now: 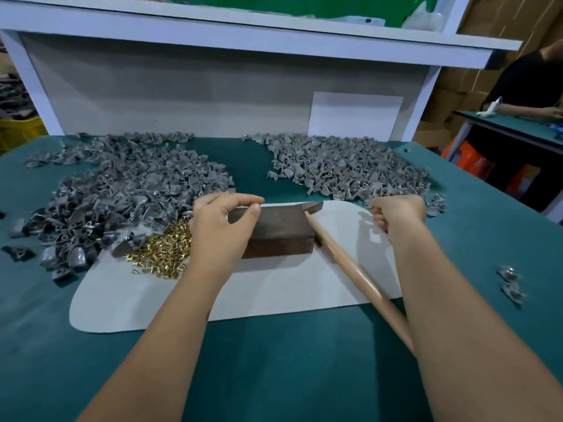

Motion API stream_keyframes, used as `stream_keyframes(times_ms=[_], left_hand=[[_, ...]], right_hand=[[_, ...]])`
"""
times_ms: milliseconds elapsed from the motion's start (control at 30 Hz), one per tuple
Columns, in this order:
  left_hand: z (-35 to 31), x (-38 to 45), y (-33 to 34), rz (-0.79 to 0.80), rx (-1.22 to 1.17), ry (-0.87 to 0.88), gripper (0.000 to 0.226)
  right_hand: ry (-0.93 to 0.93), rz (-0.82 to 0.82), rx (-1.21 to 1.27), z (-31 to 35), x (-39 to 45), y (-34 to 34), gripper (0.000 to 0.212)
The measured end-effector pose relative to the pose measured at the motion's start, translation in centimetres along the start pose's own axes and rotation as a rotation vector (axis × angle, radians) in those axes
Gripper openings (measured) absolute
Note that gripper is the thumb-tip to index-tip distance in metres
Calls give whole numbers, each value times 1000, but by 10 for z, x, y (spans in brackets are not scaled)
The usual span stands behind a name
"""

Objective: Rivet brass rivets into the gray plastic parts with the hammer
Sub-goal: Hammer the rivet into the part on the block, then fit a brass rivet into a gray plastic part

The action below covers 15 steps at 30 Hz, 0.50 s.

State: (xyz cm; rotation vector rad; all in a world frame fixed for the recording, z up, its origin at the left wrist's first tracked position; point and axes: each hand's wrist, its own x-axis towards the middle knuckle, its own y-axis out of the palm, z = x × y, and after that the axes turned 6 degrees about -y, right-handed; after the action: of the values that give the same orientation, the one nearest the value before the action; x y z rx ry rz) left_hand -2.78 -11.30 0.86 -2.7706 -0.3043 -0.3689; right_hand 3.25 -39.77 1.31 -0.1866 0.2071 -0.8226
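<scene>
A dark metal block (278, 231) sits on a white mat (274, 287). My left hand (224, 222) holds the block's left end, thumb on its top edge. A hammer (344, 260) lies beside the block, its head (313, 206) at the block's far right corner and its wooden handle running toward me under my right forearm. My right hand (396, 213) is curled at the near edge of the right pile of gray plastic parts (350, 166); what it holds is hidden. Brass rivets (163, 254) lie heaped left of my left hand. A larger gray pile (122, 190) spreads to the left.
The green table (274, 360) carries two loose gray parts (511, 283) at the right. A white shelf frame with a gray back panel (213, 86) closes the far side. Another person (536, 83) works at a table at the right.
</scene>
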Motion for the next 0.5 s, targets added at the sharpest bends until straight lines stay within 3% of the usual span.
stream_keyframes(times_ms=[233,300,367,500], left_hand=[[1,-2,3,0,23,34,15],[2,-1,3,7,18,44,16],[2,1,2,4,-10,33,16],[2,3,-2,-25,-57,-14,18]], right_hand=[[-78,-73,-382,-8,2,-33,13],[-132,-106,-323,-2,-7,-37,10],[-221,-171,-232,7,-20,-37,26],[-462,-216,-75,29,-78,-11,26]])
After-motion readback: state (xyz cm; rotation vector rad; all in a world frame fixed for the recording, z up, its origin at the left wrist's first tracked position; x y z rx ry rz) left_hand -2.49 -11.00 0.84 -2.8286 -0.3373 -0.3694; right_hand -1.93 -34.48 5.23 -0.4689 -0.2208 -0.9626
